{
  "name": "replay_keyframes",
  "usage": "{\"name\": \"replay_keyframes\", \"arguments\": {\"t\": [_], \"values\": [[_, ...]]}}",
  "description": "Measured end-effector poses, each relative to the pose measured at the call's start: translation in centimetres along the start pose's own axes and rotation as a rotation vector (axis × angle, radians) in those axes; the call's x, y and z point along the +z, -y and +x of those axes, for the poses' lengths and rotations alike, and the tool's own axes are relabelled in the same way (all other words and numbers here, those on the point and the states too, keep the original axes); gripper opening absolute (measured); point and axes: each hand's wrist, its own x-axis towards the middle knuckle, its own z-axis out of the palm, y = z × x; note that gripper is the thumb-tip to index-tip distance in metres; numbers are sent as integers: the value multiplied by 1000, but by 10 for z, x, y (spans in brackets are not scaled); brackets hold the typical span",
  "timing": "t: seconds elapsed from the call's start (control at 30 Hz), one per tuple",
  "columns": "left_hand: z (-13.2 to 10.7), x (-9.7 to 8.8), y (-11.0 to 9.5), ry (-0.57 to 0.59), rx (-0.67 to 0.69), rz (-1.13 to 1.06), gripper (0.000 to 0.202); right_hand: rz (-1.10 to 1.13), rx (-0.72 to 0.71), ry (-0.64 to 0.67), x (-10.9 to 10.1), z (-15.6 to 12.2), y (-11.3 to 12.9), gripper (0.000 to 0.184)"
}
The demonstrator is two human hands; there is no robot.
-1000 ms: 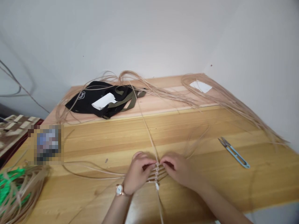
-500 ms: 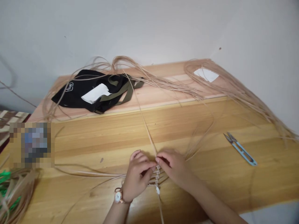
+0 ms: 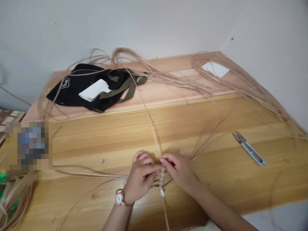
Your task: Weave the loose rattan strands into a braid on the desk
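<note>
A small woven braid (image 3: 162, 178) of tan strands lies between my hands, with a white tie at its near end. One long strand (image 3: 148, 112) runs from it toward the back of the table, and side strands spread left and right. My left hand (image 3: 141, 176), a watch on its wrist, pinches at the braid's left side near its far end. My right hand (image 3: 179, 170) pinches the strand at the braid's far end between thumb and forefinger. The fingertips of both hands nearly meet and partly hide the weave.
Blue-handled thread snips (image 3: 250, 149) lie to the right on the wooden table (image 3: 96, 138). Behind are a black bag (image 3: 74, 89) with white paper (image 3: 93, 89), and bundles of tan strands (image 3: 260, 93). A coil of strands (image 3: 21, 199) sits at the lower left, near a blurred-out patch.
The view has shifted slightly, so the table's far items appear higher. Both hands stay pinched at the braid's far end with only small finger movement.
</note>
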Motion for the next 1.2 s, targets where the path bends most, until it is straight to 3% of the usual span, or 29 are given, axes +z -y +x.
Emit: {"name": "replay_keyframes", "arguments": {"t": [0.17,0.4,0.73,1.2], "values": [[2,-3,-3,40,-11,-1,28,-23,-33,19,-2,-2,1,12],[2,-11,-17,103,-59,-3,17,-32,0,148,-10,2,3,13],[-4,6,-18,12,-99,-55,23,42,20,161,-13,2,2,12],[-1,10,-20,-26,-109,-25,17,67,67,146,-12,6,3,16]]}}
